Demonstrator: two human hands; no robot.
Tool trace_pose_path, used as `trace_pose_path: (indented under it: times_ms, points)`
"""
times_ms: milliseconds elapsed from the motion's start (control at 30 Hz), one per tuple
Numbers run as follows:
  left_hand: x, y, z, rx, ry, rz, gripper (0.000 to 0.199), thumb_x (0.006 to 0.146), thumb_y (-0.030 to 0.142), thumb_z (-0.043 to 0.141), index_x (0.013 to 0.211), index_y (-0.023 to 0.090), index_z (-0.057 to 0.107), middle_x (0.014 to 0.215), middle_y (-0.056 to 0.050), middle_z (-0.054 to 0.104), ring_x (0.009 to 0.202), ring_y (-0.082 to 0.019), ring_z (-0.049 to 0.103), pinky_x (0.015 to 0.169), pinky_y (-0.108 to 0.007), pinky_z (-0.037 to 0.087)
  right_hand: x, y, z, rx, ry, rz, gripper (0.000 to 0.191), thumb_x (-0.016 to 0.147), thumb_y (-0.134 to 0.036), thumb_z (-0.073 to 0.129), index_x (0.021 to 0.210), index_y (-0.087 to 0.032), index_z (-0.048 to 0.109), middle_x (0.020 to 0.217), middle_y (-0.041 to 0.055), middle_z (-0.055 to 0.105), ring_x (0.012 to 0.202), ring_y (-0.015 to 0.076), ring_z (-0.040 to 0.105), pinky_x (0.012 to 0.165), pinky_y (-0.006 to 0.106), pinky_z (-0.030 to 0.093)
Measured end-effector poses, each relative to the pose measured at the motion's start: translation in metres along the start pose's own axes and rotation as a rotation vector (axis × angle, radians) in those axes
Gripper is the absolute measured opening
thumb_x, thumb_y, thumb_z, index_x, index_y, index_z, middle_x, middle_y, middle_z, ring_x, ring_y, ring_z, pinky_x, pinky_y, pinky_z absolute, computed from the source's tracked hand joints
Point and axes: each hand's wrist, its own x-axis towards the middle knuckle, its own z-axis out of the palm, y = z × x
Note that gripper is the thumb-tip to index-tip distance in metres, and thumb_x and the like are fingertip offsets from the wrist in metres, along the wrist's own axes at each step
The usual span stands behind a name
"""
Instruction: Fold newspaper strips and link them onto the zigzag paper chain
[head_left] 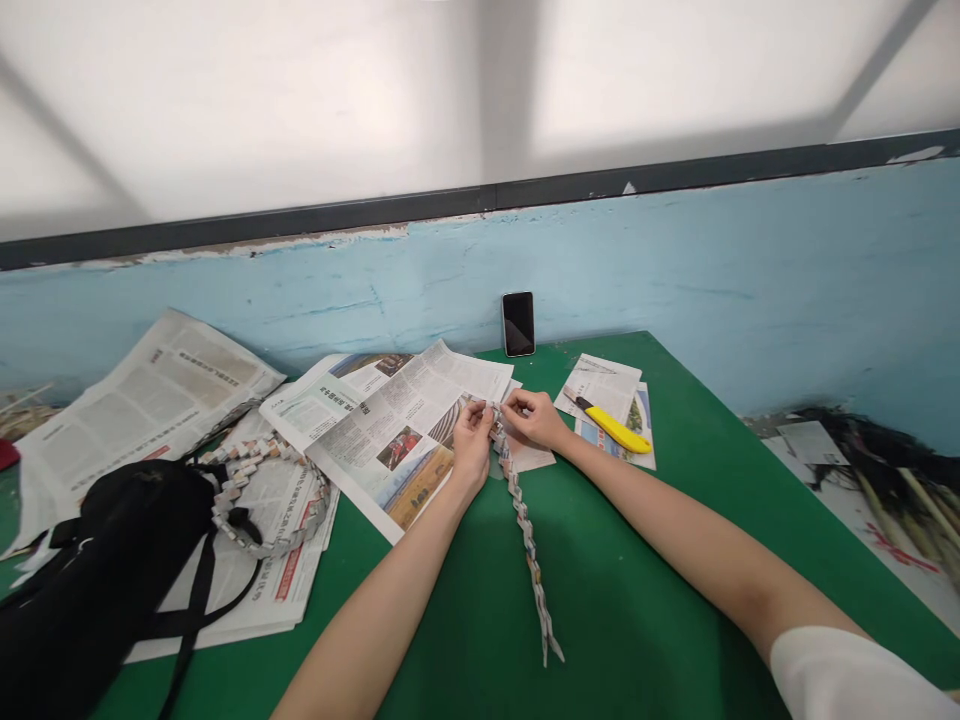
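around the two hands the green table is busy, i notice. a black bag [131, 540] with loose straps slumps at the left, partly covering a stack of newspapers [289, 600], and a ring of folded paper links [277, 535] lies on the same sheets, close against the bag. another newspaper [142, 410], creased and lifted, leans towards the pale blue wall [360, 290], whose paint is chipped along the dark strip above. an open newspaper [409, 440] with colour photos spreads beside the left hand [472, 440], reaching to the left forearm. behind the hands a phone [518, 324] stands upright by the wall, its screen dark. a yellow cutter [616, 428] lies slantwise over cut pieces of newsprint [604, 385], just past the right wrist.

the woven paper chain [529, 540] starts at the fingertips and runs down the smooth green tabletop [622, 600] between the forearms, a narrow zigzag of tight, matte folds, ending in two pointed tips. the left hand pinches its upper end between thumb and fingers; the right hand [536, 418] has thumb and forefinger drawn together at that same end, though whether they grip a strip is too small to tell.
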Motion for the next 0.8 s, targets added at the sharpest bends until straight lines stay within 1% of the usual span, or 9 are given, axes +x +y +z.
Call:
trace_pose_path:
  times_ms: [100,200,333,567,700,800]
  points:
    - [-0.0002,-0.0001,0.0001,0.028,-0.003,0.019,0.041,0.071,0.043,0.087,0.099,0.021,0.065,0.093,-0.003,0.067,0.085,-0.012,0.066,0.075,-0.023,0.053,-0.0002,0.0009,-0.0001,-0.007,-0.009,0.0,0.023,0.092,-0.031,0.059,0.072,-0.019,0.058,0.064,-0.0004,0.058,0.058,0.0132,0.048,0.057,0.027,0.037]
    - [-0.0007,0.0002,0.0002,0.051,-0.008,0.047,0.039,0.072,0.043,0.086,0.098,0.021,0.066,0.096,-0.003,0.067,0.091,-0.013,0.066,0.081,-0.023,0.053,-0.0009,0.0013,-0.0002,-0.022,-0.007,-0.004,0.023,0.092,-0.031,0.059,0.072,-0.019,0.058,0.064,-0.0004,0.058,0.058,0.0133,0.049,0.057,0.027,0.037]
    - [-0.0017,0.0017,0.0008,0.094,-0.003,0.088,0.037,0.073,0.043,0.085,0.098,0.021,0.068,0.096,-0.003,0.068,0.093,-0.013,0.066,0.086,-0.026,0.052,-0.0017,0.0009,-0.0003,-0.02,-0.009,-0.008,0.021,0.091,-0.028,0.059,0.072,-0.019,0.058,0.063,-0.0011,0.055,0.057,0.0129,0.047,0.056,0.027,0.036]
    - [-0.0039,0.0046,0.0033,0.197,-0.025,0.111,0.036,0.076,0.044,0.083,0.098,0.02,0.069,0.098,-0.006,0.068,0.095,-0.017,0.065,0.088,-0.031,0.052,-0.0013,-0.0009,-0.0007,-0.037,-0.009,-0.02,0.021,0.091,-0.029,0.059,0.072,-0.02,0.057,0.061,-0.002,0.051,0.056,0.0127,0.046,0.055,0.026,0.036]
    - [-0.0033,0.002,0.0019,0.193,-0.027,0.128,0.035,0.078,0.045,0.08,0.099,0.021,0.067,0.099,-0.005,0.067,0.095,-0.017,0.065,0.087,-0.03,0.051,-0.0016,-0.0006,-0.002,-0.043,-0.012,-0.031,0.019,0.094,-0.031,0.057,0.081,-0.019,0.063,0.068,0.0007,0.06,0.06,0.0146,0.052,0.06,0.028,0.041]
    - [-0.0032,0.0005,0.0001,0.14,-0.03,0.081,0.035,0.079,0.044,0.08,0.101,0.022,0.065,0.099,-0.004,0.066,0.093,-0.015,0.064,0.083,-0.027,0.051,-0.0021,-0.0005,-0.0033,-0.019,-0.034,-0.055,0.017,0.096,-0.032,0.055,0.093,-0.02,0.067,0.08,0.0039,0.068,0.069,0.0172,0.06,0.067,0.03,0.047]
